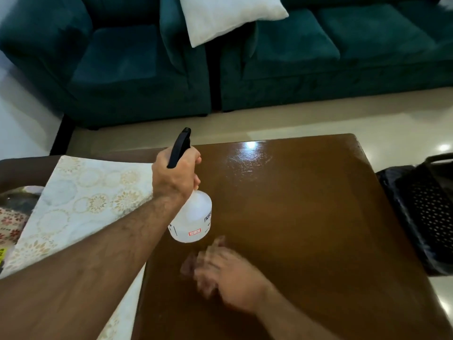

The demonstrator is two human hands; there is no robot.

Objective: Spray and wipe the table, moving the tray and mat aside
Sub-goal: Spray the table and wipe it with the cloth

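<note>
- Spray bottle, one only, hangs over the brown table, tilted: its clear body leans toward the near edge, its black trigger head points up and away toward the sofa.
- Left hand is wrapped tight around the bottle's neck.
- Right hand lies low over the tabletop, blurred; fingers seem spread, but whether it holds anything I cannot tell.
- One patterned mat covers the table's left part, under the left forearm.
- One white cushion rests on the sofa.
</note>
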